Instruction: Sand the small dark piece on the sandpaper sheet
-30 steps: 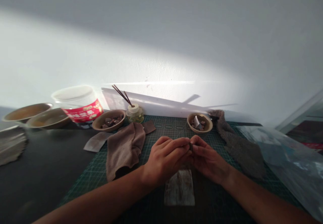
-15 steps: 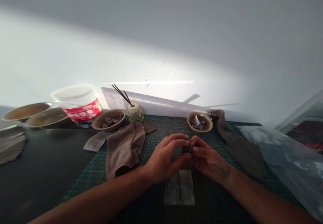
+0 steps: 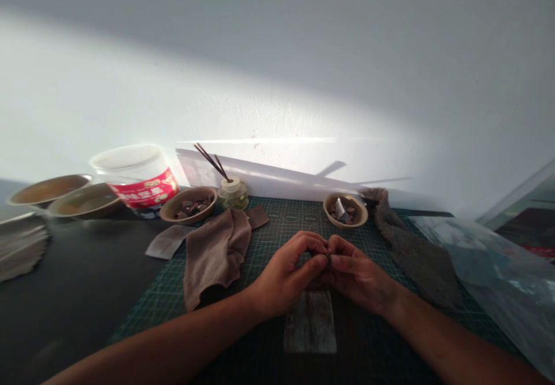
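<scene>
Between the fingertips of both hands sits a small dark brown piece, mostly covered by the fingers, so its kind cannot be made out. My left hand pinches it between thumb and bent fingers. From the other side my right hand is closed on it with thumb and index finger. Below the hands a worn, whitish-streaked rectangular sheet lies flat on the green cutting mat. A crumpled brown cloth is left of my left hand.
Small brown chunks fill a bowl at the back left; another bowl at the back right also holds a folded grey piece. A reed diffuser, a red-labelled plastic jar, a grey fuzzy cloth and plastic sheeting surround the mat.
The fingers of my left hand have curled in and its thumb has risen over the small piece, which now shows less. My right hand stays nearly in place.
</scene>
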`<state>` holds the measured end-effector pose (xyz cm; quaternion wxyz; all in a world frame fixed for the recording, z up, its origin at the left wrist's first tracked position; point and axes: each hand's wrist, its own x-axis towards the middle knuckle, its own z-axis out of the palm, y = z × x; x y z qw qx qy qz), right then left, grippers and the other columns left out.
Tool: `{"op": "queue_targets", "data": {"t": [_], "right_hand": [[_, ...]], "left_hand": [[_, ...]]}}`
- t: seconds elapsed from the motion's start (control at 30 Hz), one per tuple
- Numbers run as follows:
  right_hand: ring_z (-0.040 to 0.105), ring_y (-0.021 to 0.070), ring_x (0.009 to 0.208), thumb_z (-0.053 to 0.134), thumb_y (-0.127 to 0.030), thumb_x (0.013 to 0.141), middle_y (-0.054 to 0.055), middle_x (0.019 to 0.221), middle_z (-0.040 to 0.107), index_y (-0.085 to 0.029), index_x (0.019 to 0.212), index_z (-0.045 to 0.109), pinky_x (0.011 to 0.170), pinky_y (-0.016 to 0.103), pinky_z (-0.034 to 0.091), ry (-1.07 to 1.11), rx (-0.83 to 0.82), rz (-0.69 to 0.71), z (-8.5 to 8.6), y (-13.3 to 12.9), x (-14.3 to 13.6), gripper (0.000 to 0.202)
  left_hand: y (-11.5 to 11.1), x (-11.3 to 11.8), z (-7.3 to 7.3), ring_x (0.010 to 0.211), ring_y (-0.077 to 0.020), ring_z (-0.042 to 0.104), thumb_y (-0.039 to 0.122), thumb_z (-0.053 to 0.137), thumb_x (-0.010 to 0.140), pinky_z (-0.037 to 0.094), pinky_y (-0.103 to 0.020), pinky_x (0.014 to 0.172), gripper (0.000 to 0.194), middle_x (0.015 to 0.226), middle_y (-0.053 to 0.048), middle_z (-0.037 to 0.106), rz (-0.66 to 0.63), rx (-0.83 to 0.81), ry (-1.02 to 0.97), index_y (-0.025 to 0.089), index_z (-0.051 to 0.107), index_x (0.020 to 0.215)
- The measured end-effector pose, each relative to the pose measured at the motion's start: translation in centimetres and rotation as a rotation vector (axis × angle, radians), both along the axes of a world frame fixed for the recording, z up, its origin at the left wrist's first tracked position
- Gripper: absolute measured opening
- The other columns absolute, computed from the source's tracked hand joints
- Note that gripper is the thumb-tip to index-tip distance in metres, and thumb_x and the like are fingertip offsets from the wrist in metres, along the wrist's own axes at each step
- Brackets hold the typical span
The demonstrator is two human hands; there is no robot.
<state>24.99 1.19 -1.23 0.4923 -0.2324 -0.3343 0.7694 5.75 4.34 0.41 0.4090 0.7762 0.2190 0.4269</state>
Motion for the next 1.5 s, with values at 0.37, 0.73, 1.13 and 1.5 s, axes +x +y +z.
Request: {"op": "queue_targets", "data": {"t": [0.37, 0.73, 1.13, 1.5], "right_hand": [[0.068, 0.0144, 0.083, 0.083, -0.020, 0.080, -0.001, 0.088, 0.068, -0.019, 0.090, 0.063, 0.081, 0.029, 0.055, -0.054, 0.047, 0.075, 0.4, -0.2, -0.2, 0.023], [0.055, 0.0138, 0.074, 0.068, -0.016, 0.085, -0.001, 0.084, 0.062, -0.020, 0.099, 0.068, 0.066, 0.026, 0.042, -0.866, 0.450, 0.273, 5.5, -1.8, 0.3, 0.015], [0.060, 0.0198, 0.095, 0.059, -0.016, 0.090, 0.003, 0.100, 0.064, -0.020, 0.095, 0.060, 0.084, 0.032, 0.045, -1.622, 0.877, 0.023, 4.7, -5.5, -3.8, 0.006], [0.056, 0.0243, 0.094, 0.059, -0.019, 0.095, 0.004, 0.099, 0.063, -0.020, 0.095, 0.058, 0.080, 0.039, 0.046, -1.777, 1.081, 0.049, 3.3, -4.9, -3.8, 0.001]], "left_hand": [[0.1, 0.0, -0.6, 0.094, -0.0165, 0.066, 0.029, 0.050, 0.103, 0.051, -0.029, 0.086, 0.020, 0.103, -0.005, 0.069, 0.174, -0.003, 0.074, 0.020, 0.064, 0.092], [0.2, -2.6, 0.2, 0.074, -0.0176, 0.069, 0.036, 0.063, 0.095, 0.052, -0.028, 0.068, 0.017, 0.086, 0.000, 0.074, 0.323, -0.068, 0.220, 0.021, 0.070, 0.093], [-4.4, -6.8, 0.4, 0.117, -0.0268, 0.063, 0.016, 0.055, 0.088, 0.049, -0.046, 0.100, 0.038, 0.133, -0.007, 0.066, 0.071, 0.416, 0.560, 0.024, 0.063, 0.124], [-3.9, -7.0, 0.5, 0.123, -0.0309, 0.059, 0.028, 0.066, 0.084, 0.045, -0.052, 0.105, 0.036, 0.139, -0.008, 0.063, 0.053, 0.350, 0.707, 0.023, 0.067, 0.119]]}}
